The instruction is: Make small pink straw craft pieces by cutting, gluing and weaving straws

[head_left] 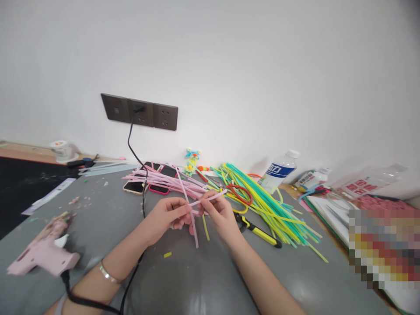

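Observation:
Above the front of the grey table, my left hand (168, 217) pinches a pale pink pipe cleaner (194, 229) that runs steeply up and down. My right hand (219, 214) has thumb and finger closed on a second pink pipe cleaner (219, 194), which crosses the first between my hands. A small round pink piece (191, 228) shows below my left fingertips; whether it is attached to the stems I cannot tell. Beyond my hands lies a bundle of loose pink pipe cleaners (164, 178), partly over two phones (134, 186).
Yellow and green pipe cleaners (262, 201) spread to the right, beside yellow-black pliers (262, 234). A pink glue gun (46, 256) lies left, its black cord (143, 205) rising to the wall socket (141, 112). A bottle (278, 170) and a small colourful figure (192, 162) stand near the wall.

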Available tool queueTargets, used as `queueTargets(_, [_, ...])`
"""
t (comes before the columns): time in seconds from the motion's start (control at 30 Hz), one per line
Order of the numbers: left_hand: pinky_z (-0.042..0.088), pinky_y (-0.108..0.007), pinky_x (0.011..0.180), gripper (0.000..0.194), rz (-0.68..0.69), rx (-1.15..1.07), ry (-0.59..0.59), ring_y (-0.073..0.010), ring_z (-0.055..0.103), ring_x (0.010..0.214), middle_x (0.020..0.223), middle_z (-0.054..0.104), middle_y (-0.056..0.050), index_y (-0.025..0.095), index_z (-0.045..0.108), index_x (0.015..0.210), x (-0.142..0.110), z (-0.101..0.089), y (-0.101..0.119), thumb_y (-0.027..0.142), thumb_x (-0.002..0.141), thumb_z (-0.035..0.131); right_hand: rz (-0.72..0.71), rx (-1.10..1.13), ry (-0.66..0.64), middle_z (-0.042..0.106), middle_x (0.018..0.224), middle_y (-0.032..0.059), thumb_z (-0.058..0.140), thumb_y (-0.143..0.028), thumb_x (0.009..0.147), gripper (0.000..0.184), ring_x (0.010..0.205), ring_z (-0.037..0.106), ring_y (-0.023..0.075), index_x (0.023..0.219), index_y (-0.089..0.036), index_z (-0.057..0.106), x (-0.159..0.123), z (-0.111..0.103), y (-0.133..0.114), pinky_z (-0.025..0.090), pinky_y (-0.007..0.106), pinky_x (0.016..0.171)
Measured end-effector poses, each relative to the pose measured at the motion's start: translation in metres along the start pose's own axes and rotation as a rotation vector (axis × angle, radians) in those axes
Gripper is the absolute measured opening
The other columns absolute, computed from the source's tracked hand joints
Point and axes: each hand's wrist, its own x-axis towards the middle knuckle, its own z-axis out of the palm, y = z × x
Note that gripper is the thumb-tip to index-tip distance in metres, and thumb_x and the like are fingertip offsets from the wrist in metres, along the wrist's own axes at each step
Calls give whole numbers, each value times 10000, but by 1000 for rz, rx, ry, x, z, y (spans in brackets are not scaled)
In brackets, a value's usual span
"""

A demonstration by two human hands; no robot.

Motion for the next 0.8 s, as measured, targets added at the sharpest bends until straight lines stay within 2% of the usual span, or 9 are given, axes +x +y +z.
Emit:
queueTargets(0.13, [295,-176,450,394,8,48,-38,-52,453,478,570,578,19,131,613,659,-2,-1,-1,485,749,762,61,35,-93,625,709,-8,722,-443,827,264,612,594,125,822,-197,625,-1,0,-3,509,242,586])
queueTargets(0.3, [348,-191,450,353,-98,138,-296,-59,462,452,560,584,12,125,662,699,-7,-3,-2,458,764,760,107,48,-166,649,674,-3,788,-412,766,264,613,612,136,766,-188,649,-2,2,-9,523,258,608])
queueTargets(0.37, [353,-191,449,360,-113,132,-350,-58,455,451,566,582,11,119,670,719,-8,-3,-1,464,759,766,101,56,-169,656,663,1,795,-418,755,272,605,612,139,740,-186,654,-2,1,-9,523,260,599])
queueTargets(0.43, [320,-183,435,377,-107,92,-333,-49,424,442,548,556,24,114,667,729,-8,-3,1,476,757,768,84,58,-143,661,661,4,798,-425,751,276,600,613,139,729,-188,658,-1,-1,-7,522,261,593])
queueTargets(0.57, [235,-175,413,410,-97,-62,-214,-38,380,435,544,514,42,126,624,702,-6,-3,2,512,788,734,96,86,-89,670,689,3,803,-423,744,263,609,628,136,764,-196,672,2,-7,-1,535,259,608])
queueTargets(0.8, [221,-183,417,429,-102,-102,-152,-48,407,456,607,599,-16,122,649,711,-4,-1,-1,536,763,747,94,106,-160,651,693,-10,793,-360,768,203,608,631,136,811,-207,667,-1,-3,-2,515,251,574])
